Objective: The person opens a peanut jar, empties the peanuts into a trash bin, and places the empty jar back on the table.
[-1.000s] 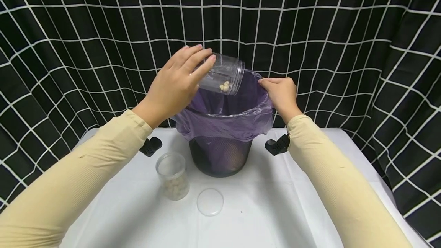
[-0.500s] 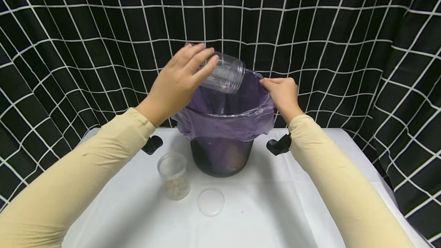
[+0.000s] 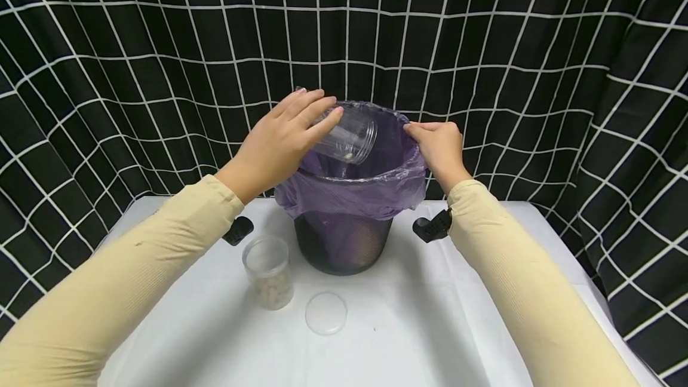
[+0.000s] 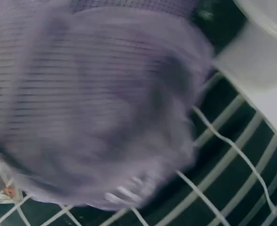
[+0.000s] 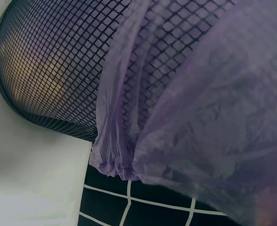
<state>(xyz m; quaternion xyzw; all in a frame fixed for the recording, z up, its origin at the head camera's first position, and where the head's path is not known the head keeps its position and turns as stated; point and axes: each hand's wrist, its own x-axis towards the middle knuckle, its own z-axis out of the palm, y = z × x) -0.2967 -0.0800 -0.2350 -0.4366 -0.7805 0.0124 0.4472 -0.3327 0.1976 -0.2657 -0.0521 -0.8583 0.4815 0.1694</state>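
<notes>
My left hand (image 3: pixel 279 139) grips a clear plastic jar (image 3: pixel 344 130) from above, fingers around its base end. The jar lies tilted with its mouth down to the right, inside the rim of the bin. A small pale piece (image 3: pixel 348 157) sits near the jar's mouth. Under it stands a black mesh trash bin (image 3: pixel 344 249), lined with a purple plastic bag (image 3: pixel 355 196) folded over the rim. At the rim's right side, my right hand (image 3: pixel 439 145) pinches the bag's edge between thumb and fingers. Purple bag and mesh fill both wrist views.
A second clear jar (image 3: pixel 267 273), open and partly filled with pale pieces, stands left of the bin. In front of the bin a round clear lid (image 3: pixel 326 313) lies flat on the white table cover (image 3: pixel 408 339). A black gridded curtain (image 3: pixel 484 40) hangs behind.
The left hand has lowered the jar into the bin's opening and tilted its mouth further down. Fewer pale pieces show in the jar now. The right hand keeps its place on the bag.
</notes>
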